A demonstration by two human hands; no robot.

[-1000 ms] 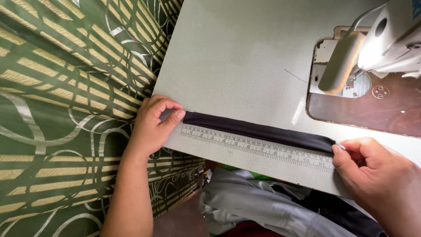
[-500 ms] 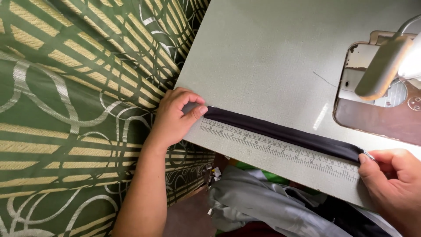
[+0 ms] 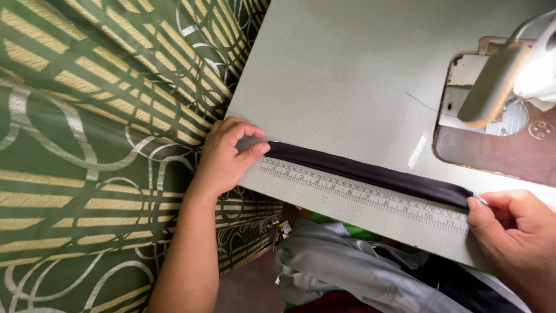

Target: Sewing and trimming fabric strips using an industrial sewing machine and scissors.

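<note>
The black strip (image 3: 370,174) lies stretched flat along the near edge of the sewing table (image 3: 347,69), just beside the printed ruler scale (image 3: 365,194) that runs along that edge. Nearest to us, below the table edge, we see a heap of grey cloth (image 3: 336,266) with a bit of green under it. Our left hand (image 3: 229,156) pins the strip's left end at the table corner, fingers curled narrow with thumb and forefinger pressing the end down. Our right hand (image 3: 515,232) pinches the other end, fingertips closed on the strip at the far end of the scale. Compared with a second ago, our grip on both ends looks the same and the strip is as taut as before; only our view has swung left, so the patterned green curtain (image 3: 104,145) fills more of the picture. We judge that the strip is being held steady against the scale for measuring. Farther off, the sewing machine (image 3: 521,75) stands at the right, well apart from the strip.
</note>
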